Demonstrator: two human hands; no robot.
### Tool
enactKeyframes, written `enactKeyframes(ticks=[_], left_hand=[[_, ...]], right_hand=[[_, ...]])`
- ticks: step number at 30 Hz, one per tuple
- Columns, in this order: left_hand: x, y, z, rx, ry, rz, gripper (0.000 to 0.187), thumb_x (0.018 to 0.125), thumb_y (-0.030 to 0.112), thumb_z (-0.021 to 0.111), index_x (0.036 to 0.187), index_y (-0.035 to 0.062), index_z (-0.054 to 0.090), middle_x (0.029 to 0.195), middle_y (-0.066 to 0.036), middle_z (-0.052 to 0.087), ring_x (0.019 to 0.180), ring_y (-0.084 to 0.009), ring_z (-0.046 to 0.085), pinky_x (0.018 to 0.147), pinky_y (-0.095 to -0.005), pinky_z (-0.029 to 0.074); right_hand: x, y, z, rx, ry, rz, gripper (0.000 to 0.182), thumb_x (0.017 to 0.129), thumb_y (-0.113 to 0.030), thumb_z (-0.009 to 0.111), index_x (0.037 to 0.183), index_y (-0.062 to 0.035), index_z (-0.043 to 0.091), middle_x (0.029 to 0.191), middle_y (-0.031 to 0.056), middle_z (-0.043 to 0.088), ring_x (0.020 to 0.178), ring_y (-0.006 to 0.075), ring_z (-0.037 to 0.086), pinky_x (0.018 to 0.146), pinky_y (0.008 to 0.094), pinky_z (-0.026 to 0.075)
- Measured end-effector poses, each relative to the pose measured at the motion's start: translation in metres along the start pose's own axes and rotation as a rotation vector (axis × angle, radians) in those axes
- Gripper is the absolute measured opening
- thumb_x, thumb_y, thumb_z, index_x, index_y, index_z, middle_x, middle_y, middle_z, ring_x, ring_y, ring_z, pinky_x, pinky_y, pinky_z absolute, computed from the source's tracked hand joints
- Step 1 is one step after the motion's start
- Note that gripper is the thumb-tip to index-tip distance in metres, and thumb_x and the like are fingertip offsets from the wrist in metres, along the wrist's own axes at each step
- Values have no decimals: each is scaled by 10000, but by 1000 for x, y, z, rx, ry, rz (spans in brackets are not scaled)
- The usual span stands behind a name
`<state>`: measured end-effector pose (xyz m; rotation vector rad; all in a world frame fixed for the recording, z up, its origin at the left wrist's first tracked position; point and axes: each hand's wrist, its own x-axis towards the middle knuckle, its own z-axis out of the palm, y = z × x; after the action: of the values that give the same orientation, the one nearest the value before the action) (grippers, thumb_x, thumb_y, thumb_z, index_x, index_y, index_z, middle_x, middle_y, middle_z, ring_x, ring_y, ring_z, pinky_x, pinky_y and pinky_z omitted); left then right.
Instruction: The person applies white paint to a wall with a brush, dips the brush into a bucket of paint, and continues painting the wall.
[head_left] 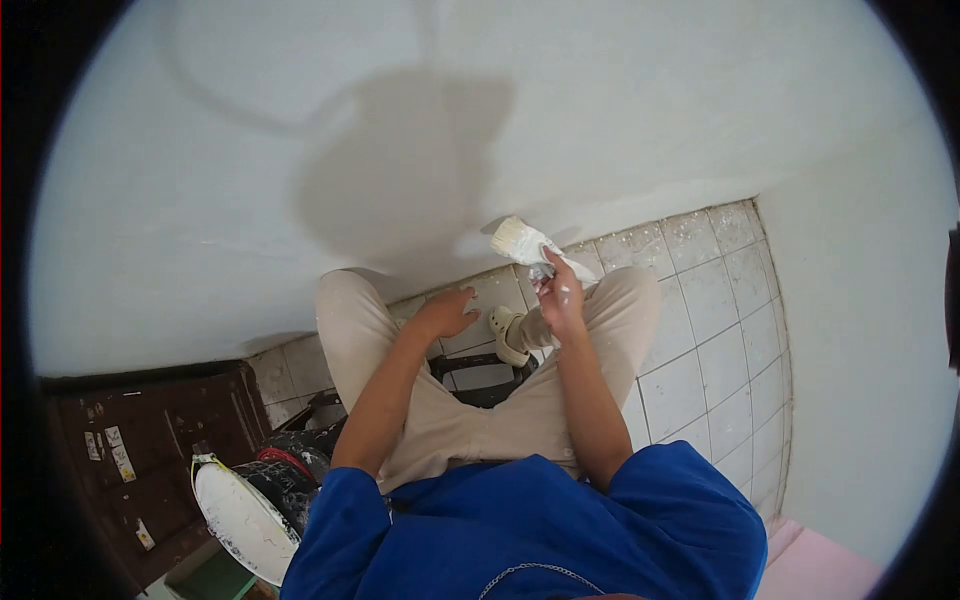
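A wide paintbrush [518, 240] with pale bristles and white paint over it is gripped in my right hand [563, 292], whose fingers are spotted with white paint. Its bristle end points up and left, close to the white wall [620, 120]. My left hand [452, 312] holds nothing; its fingers stretch out, apart, in front of the left knee. Between my legs a pale clog [509, 330] shows on one foot, near a dark frame [480, 362] partly hidden under me.
At lower left stands a black bucket [310, 455] with red cord, beside a white paint-covered round surface [240, 510]. A brown door [160, 440] is behind them. Paint-speckled floor tiles [700, 340] run to the right wall [860, 330]. Something pink [820, 565] lies at lower right.
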<state>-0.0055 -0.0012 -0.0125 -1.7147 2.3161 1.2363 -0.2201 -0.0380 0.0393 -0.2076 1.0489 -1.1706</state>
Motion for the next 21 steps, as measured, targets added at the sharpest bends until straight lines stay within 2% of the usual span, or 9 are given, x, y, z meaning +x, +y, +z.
enactKeyframes(ticks=[3,4,7,8,11,15,16,21], left_hand=[[2,4,1,-1,-27,15,473,869,338,534,1206,13,471,1149,-227,539,1065,-375,517,905,-431,414],[1,4,4,15,-28,23,477,872,341,525,1223,24,462,1158,-218,535,1077,-363,517,911,-426,417],[2,-2,4,41,8,51,484,873,344,518,1240,36,453,1171,-211,529,1091,-353,515,918,-420,420],[-3,-5,7,35,13,54,484,872,343,519,1240,36,454,1173,-212,528,1092,-354,514,919,-420,419],[-3,-4,3,38,14,26,483,871,344,521,1236,35,456,1177,-214,527,1092,-357,513,916,-425,420],[-1,7,0,19,-39,5,479,870,343,523,1230,34,460,1175,-214,528,1097,-355,511,919,-430,416],[-3,8,2,25,-37,15,474,870,342,523,1224,32,464,1174,-214,529,1094,-355,512,918,-431,416],[-11,3,-1,39,-1,25,448,870,331,527,1193,25,476,1161,-226,531,1078,-365,516,904,-440,420]], right_hand=[[39,24,-13,56,162,77,230,813,-139,655,1003,-58,553,847,23,582,653,117,532,537,228,410],[46,25,-8,147,37,41,218,814,-141,655,993,-69,553,827,17,576,656,110,527,536,229,408],[40,14,6,140,7,-62,187,846,-182,619,961,-44,564,750,27,582,577,131,527,497,221,412],[25,7,3,149,-96,-5,172,857,-171,603,959,-37,565,743,20,585,589,123,541,499,222,427],[-2,2,9,64,-58,-84,183,857,-179,602,964,-36,565,742,22,585,579,122,533,498,223,424],[31,26,-5,88,176,54,171,832,-166,634,954,-76,558,753,6,563,583,93,505,468,212,364],[38,28,1,192,46,-8,166,829,-157,631,953,-80,553,761,3,564,612,95,520,482,210,371],[6,6,11,165,-58,-12,200,854,-185,600,978,-37,546,770,36,563,599,120,510,517,227,428]])
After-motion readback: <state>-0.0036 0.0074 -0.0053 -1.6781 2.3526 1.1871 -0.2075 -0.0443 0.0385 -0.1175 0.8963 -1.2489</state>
